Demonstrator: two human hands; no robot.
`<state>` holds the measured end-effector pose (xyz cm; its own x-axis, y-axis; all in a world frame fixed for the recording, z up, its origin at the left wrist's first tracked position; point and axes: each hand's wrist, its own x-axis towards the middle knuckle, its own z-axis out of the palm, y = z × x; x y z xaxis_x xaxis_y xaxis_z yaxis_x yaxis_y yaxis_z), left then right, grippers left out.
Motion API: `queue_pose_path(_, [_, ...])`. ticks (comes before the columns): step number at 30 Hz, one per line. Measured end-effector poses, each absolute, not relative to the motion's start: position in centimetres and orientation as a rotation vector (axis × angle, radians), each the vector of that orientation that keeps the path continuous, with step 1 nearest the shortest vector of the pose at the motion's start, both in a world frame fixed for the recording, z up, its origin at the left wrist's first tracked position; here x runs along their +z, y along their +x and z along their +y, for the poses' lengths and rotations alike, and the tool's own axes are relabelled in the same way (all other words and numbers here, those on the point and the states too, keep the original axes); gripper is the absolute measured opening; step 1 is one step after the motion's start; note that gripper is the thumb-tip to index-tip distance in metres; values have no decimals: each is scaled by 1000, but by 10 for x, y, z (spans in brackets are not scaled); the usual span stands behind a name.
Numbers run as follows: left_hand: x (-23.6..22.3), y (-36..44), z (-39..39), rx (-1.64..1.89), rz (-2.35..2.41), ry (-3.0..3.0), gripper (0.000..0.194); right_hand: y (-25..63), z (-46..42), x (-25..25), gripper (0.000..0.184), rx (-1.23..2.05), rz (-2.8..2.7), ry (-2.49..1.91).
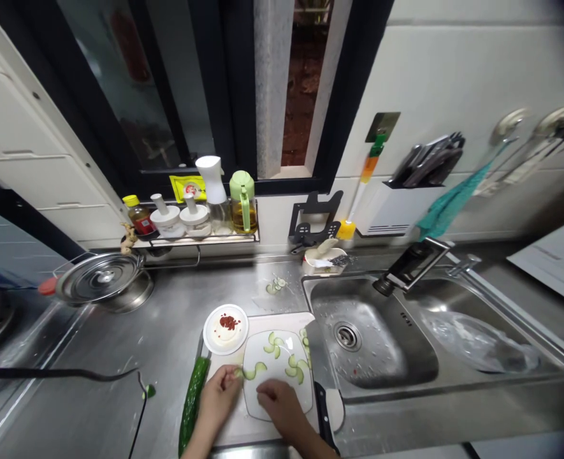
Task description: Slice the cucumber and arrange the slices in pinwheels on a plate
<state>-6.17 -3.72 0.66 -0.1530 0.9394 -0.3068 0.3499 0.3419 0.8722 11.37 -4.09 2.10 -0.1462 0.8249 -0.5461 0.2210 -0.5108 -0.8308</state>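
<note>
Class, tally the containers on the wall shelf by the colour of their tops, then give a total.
Yellow: 1 (short bottle)
White: 3 (left jar, right jar, tall bottle)
Green: 1 (jug)
Total: 5

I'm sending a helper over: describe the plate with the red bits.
Left of the sink lies a pale board. At its far left corner sits the round white plate with red bits; its squarish neighbour holds green slices.

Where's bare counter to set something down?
Bare steel counter lies between the lidded pot and the round white dish. Crowded: the cutting board, under square plate, left hand and right hand, cucumber along its left edge.
</note>
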Motion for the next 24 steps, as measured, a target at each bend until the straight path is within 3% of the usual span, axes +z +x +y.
queue_pose_path(3, [12, -42, -41, 960, 1575, 1017, 44, 109, -35, 27, 22, 1981, -907, -1609])
queue_pose_path(7, [16, -17, -47, 1002, 1538, 974, 48, 113, -29, 32, 28, 2134, -644, -1501])
queue_pose_path(16, [16, -3, -49, 1072, 1508, 897, 43, 135, -18, 34, 33, 2048, -528, -1477])
queue_pose_path(24, [25, 1, -40, 1000, 1372, 539, 47, 145, -1, 41, 19, 1885, -942, -1430])
